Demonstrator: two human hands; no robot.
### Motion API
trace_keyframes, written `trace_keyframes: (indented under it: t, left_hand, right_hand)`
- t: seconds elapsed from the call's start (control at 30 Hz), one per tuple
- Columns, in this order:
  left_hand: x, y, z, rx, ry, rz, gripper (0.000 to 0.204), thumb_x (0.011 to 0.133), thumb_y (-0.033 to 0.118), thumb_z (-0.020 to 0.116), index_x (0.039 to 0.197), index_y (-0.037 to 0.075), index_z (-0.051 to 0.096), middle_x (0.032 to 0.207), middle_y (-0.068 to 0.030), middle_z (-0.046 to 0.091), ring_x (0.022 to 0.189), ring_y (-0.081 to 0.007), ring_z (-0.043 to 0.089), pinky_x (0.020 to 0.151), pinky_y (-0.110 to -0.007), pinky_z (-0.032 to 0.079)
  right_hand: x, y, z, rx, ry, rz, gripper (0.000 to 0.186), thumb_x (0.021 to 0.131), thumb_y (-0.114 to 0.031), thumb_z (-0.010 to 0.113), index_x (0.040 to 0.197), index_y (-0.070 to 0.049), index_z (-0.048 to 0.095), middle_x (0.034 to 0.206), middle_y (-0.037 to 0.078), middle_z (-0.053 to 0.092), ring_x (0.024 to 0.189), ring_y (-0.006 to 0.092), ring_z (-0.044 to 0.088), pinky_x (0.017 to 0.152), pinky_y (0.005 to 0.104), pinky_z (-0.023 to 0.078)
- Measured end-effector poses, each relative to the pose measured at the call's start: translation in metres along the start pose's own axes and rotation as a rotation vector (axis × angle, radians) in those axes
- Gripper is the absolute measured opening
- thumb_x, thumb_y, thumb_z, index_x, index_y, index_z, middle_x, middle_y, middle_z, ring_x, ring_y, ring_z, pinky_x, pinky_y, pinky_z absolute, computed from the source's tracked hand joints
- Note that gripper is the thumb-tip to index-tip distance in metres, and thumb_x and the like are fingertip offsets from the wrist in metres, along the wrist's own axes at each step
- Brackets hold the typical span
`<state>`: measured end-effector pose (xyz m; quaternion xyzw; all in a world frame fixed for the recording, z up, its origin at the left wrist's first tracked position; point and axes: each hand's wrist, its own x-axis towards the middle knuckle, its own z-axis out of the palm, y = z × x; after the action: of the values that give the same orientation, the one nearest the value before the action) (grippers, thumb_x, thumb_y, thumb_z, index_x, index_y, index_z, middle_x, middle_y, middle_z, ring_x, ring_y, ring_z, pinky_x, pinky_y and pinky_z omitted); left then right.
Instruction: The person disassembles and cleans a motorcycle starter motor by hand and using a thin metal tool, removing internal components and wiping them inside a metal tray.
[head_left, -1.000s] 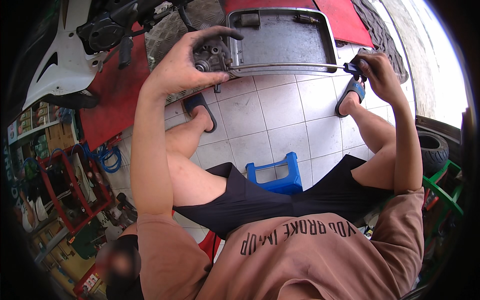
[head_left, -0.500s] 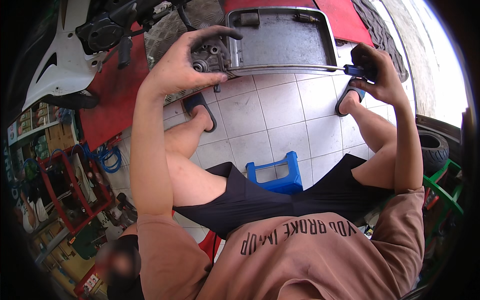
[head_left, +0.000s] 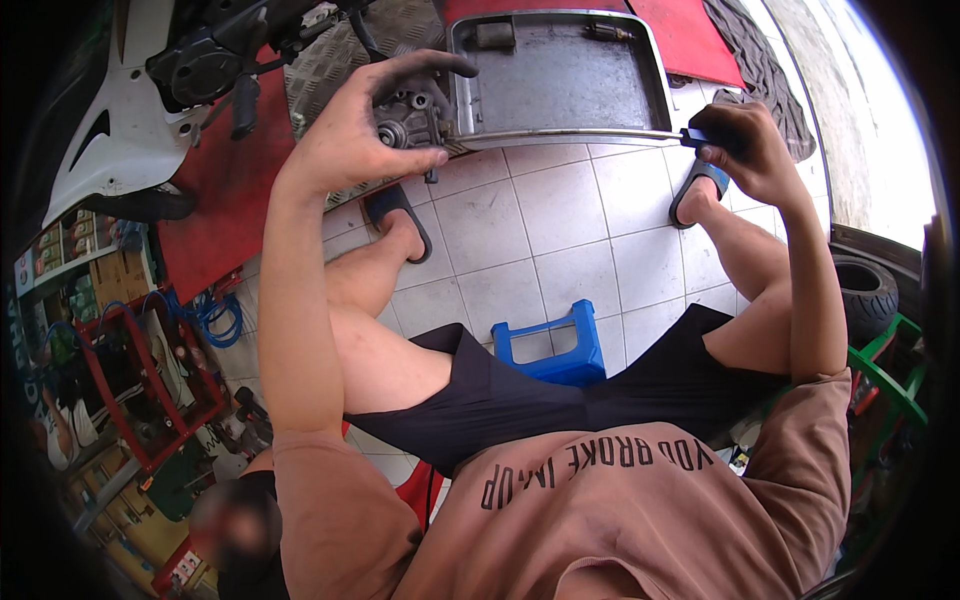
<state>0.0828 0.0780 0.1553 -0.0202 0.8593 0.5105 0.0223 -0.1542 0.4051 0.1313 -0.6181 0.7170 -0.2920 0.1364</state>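
Note:
A grey metal engine part (head_left: 412, 120) with a round bearing-like boss stands at the near edge of a patterned metal plate. My left hand (head_left: 345, 135) is curved round it, thumb low and forefinger stretched above; its other fingers are partly hidden. My right hand (head_left: 748, 150) is closed round the dark blue handle of a long screwdriver (head_left: 691, 137). The thin shaft runs left along the near rim of a metal tray (head_left: 570, 95), and its tip reaches the engine part. Exactly where the tip meets it, I cannot tell. Black grime covers fingers on both hands.
A small cylinder (head_left: 495, 36) and a dark slim part (head_left: 608, 34) lie in the tray. A white-panelled motorcycle (head_left: 110, 130) stands at the left. Between my legs is a blue plastic stool (head_left: 550, 345). Tyres (head_left: 865, 295) sit at the right; a person (head_left: 245, 525) is at the lower left.
My right hand has turned on the screwdriver handle, and its fingers now wrap it more closely. The screwdriver has shifted slightly left. My left hand keeps its place at the engine part.

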Motion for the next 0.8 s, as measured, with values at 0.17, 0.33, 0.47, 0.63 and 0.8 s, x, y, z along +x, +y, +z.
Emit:
trace_keyframes:
  t: [0.17, 0.33, 0.47, 0.63, 0.8]
  left_hand:
    - [0.001, 0.001, 0.001, 0.032, -0.004, -0.011, 0.071, 0.058, 0.006, 0.078, 0.125, 0.006, 0.057, 0.094, -0.0019, 0.063, 0.094, -0.0114, 0.058, 0.09, -0.029, 0.046]
    - [-0.001, -0.004, 0.008, 0.077, 0.105, -0.091, 0.054, 0.064, 0.007, 0.078, 0.116, 0.005, 0.062, 0.095, -0.0012, 0.064, 0.091, -0.0105, 0.059, 0.088, -0.028, 0.047]
    - [0.004, -0.012, -0.003, -0.304, 0.44, -0.401, 0.03, 0.078, 0.011, 0.075, 0.106, 0.004, 0.065, 0.095, -0.0018, 0.067, 0.086, -0.009, 0.062, 0.08, -0.026, 0.051]
    - [0.012, -0.023, -0.013, -0.852, 0.677, -0.421, 0.021, 0.081, 0.016, 0.073, 0.096, 0.004, 0.065, 0.087, -0.004, 0.067, 0.076, -0.0139, 0.065, 0.066, -0.028, 0.053]
    - [0.018, -0.035, -0.016, -1.152, 0.709, -0.367, 0.017, 0.087, 0.011, 0.063, 0.1, 0.001, 0.06, 0.095, -0.0083, 0.066, 0.087, -0.0196, 0.064, 0.082, -0.036, 0.053]
  right_hand:
    - [-0.003, 0.001, 0.001, 0.089, -0.05, 0.073, 0.027, 0.079, -0.015, 0.072, 0.093, 0.006, 0.063, 0.077, 0.016, 0.063, 0.065, 0.0261, 0.06, 0.064, 0.0343, 0.048]
    - [0.004, 0.005, 0.008, 0.161, -0.016, 0.055, 0.025, 0.081, -0.016, 0.072, 0.091, 0.005, 0.064, 0.07, 0.014, 0.061, 0.061, 0.0225, 0.058, 0.061, 0.0332, 0.047]
    - [0.02, 0.004, 0.018, -0.006, 0.055, 0.251, 0.022, 0.081, -0.016, 0.07, 0.092, 0.003, 0.065, 0.065, 0.013, 0.061, 0.058, 0.0216, 0.06, 0.058, 0.0334, 0.047]
    - [0.038, 0.027, 0.064, -0.183, -0.019, 0.369, 0.019, 0.081, -0.019, 0.07, 0.082, 0.0, 0.066, 0.066, 0.018, 0.063, 0.06, 0.0332, 0.061, 0.059, 0.0397, 0.049]
    - [0.054, 0.031, 0.11, -0.247, -0.15, 0.455, 0.021, 0.079, -0.022, 0.071, 0.082, -0.001, 0.067, 0.071, 0.019, 0.065, 0.07, 0.0376, 0.064, 0.066, 0.0444, 0.051]
